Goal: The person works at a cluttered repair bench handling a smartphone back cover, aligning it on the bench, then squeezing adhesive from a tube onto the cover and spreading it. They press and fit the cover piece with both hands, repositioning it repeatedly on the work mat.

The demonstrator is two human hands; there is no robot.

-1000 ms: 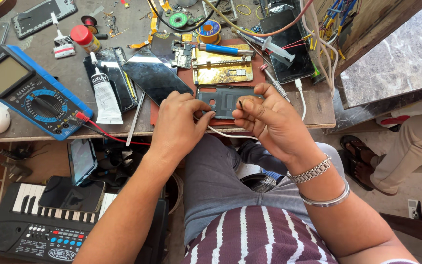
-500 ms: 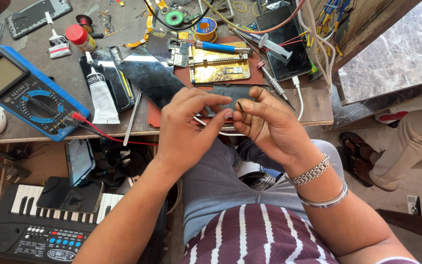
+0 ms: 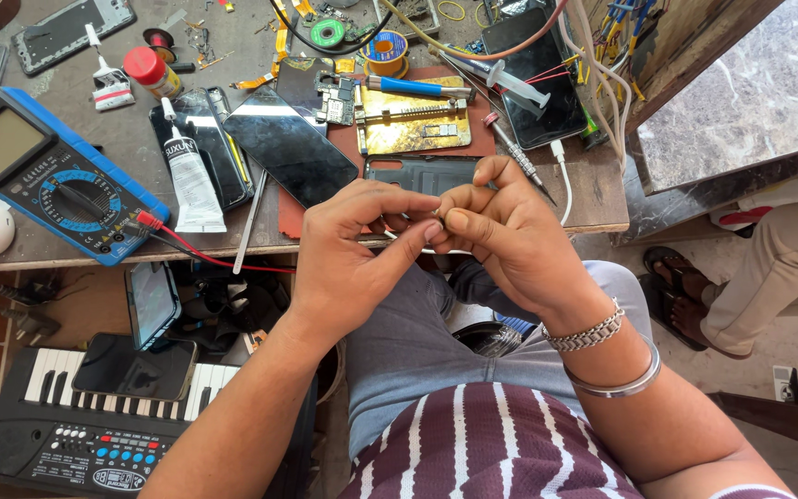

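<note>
Both hands met over the lap, at the near edge of the worktop [image 3: 76, 249]. Left hand [image 3: 357, 254] was palm down, fingers curled, thumb stretched right to meet the right hand's fingertips. Right hand [image 3: 510, 236] had its fingers bunched in a pinch, wrist wearing a chain bracelet [image 3: 588, 334] and a plain bangle [image 3: 616, 383]. A thin pale strip [image 3: 450, 249] showed just under the pinch; what it was, and which hand gripped it, could not be told, since the fingers hid it. Just beyond the knuckles lay a dark phone back cover [image 3: 422, 174], partly covered. A multimeter [image 3: 43, 180] sat far left.
</note>
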